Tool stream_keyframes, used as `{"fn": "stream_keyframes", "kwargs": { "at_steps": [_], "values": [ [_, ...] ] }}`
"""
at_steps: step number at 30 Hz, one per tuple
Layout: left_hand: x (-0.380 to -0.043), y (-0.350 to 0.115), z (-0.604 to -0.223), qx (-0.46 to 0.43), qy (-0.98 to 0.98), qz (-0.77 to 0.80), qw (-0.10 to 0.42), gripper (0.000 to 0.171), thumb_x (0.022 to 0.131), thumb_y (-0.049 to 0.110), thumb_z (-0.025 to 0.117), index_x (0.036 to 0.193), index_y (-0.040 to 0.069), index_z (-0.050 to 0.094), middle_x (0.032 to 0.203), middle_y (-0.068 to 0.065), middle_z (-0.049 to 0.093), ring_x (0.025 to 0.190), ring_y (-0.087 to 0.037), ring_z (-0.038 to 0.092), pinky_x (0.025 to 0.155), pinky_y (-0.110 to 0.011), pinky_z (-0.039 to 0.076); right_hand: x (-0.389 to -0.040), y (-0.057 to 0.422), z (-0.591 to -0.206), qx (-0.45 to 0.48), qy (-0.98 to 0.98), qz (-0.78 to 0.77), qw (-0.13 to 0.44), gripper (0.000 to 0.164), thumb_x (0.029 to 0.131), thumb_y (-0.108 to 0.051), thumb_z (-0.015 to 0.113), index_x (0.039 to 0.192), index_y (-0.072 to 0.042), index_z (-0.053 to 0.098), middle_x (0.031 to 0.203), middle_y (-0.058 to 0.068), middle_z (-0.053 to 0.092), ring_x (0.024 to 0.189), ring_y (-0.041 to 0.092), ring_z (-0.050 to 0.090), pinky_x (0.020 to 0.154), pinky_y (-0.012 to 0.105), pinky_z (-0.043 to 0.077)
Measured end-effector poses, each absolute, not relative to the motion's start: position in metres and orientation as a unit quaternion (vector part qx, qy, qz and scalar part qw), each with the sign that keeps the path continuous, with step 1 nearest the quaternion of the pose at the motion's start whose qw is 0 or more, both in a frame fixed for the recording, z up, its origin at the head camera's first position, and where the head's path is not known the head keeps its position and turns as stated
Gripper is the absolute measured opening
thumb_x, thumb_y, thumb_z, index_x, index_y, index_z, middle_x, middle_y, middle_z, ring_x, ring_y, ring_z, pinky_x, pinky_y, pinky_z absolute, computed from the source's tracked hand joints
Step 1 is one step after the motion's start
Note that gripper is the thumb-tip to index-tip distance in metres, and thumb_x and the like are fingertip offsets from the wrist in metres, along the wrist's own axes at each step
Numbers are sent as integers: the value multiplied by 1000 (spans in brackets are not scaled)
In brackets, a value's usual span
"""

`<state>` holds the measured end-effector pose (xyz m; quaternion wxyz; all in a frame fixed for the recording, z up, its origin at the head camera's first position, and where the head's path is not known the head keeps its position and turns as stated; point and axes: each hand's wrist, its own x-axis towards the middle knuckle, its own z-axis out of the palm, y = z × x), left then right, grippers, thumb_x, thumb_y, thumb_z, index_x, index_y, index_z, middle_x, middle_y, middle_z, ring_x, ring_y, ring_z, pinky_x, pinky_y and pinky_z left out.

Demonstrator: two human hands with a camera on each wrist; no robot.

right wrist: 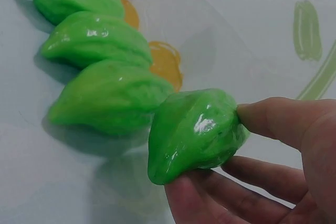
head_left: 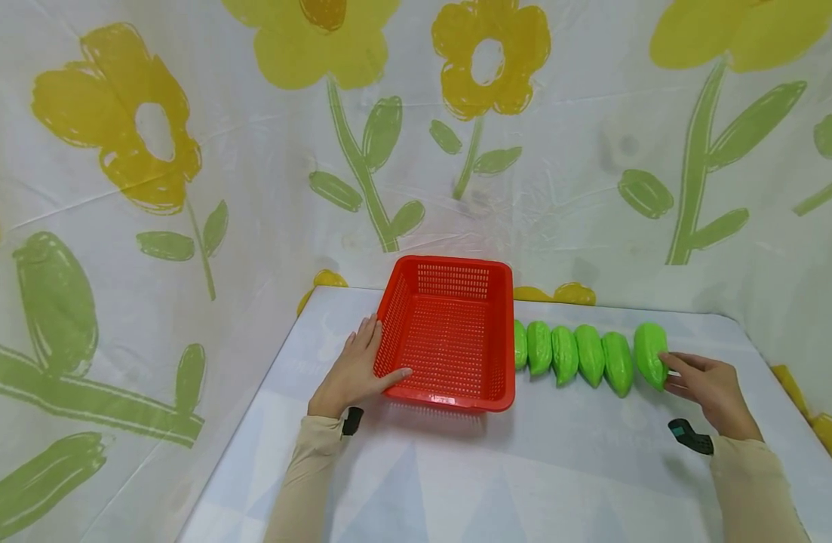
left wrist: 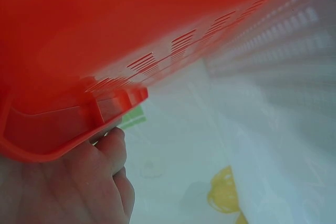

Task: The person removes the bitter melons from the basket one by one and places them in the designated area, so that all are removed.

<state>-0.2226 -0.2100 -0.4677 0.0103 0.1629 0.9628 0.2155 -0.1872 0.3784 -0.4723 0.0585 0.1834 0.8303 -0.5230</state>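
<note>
My right hand (head_left: 717, 388) pinches a glossy green ridged, pointed toy fruit (right wrist: 197, 129) between thumb and fingers, at the right end of a row. The exact kind of fruit cannot be told. Several matching green pieces (head_left: 590, 356) lie side by side to its left, tips toward me. The leftmost is partly hidden behind a red plastic basket (head_left: 449, 339) with slotted walls and nothing inside. On the basket's left side my left hand (head_left: 353, 375) holds the rim, thumb over the front left corner and fingers along the outside. From the left wrist view, that hand (left wrist: 79, 182) sits under the rim.
A pale table (head_left: 524, 467) with faint blue triangles lies under everything. Around its left, back and right hangs a white sheet (head_left: 572, 173) printed with yellow flowers and green leaves. A small black device (head_left: 690, 436) is on the right wrist, and another (head_left: 351, 421) on the left.
</note>
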Motion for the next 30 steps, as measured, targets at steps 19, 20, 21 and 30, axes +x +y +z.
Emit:
{"fn": "stream_keyframes", "kwargs": {
  "at_steps": [19, 20, 21, 30],
  "values": [
    [-223, -209, -467, 157, 964, 214, 21, 121, 86, 78, 58, 166, 3, 5, 177, -11, -1, 165, -31, 1, 134, -53, 9, -190, 386, -488, 184, 840, -504, 80, 88, 103, -50, 55, 151, 20, 33, 135, 25, 58, 76, -13, 60, 75, 26, 64],
    [-223, -209, -467, 157, 964, 214, 21, 120, 86, 77, 58, 166, 3, 6, 177, -11, -1, 165, -31, 1, 134, -53, 9, -190, 386, -488, 186, 840, -503, 80, 87, 103, -50, 55, 151, 19, 33, 135, 24, 58, 76, -13, 60, 75, 26, 64],
    [-223, -209, -467, 158, 964, 214, 21, 120, 87, 77, 58, 165, 3, 6, 177, -11, -1, 165, -31, 1, 134, -53, 9, -190, 386, -489, 186, 841, -502, 80, 87, 103, -50, 55, 151, 19, 33, 135, 27, 57, 76, -13, 60, 75, 26, 64],
    [-223, -209, -467, 160, 963, 214, 14, 119, 87, 76, 59, 165, 2, 8, 176, -15, 4, 165, -32, 3, 133, -55, 11, -191, 387, -492, 176, 848, -492, 84, 85, 105, -49, 53, 150, 20, 34, 140, 34, 53, 76, -13, 58, 76, 27, 64]
  ]
}}
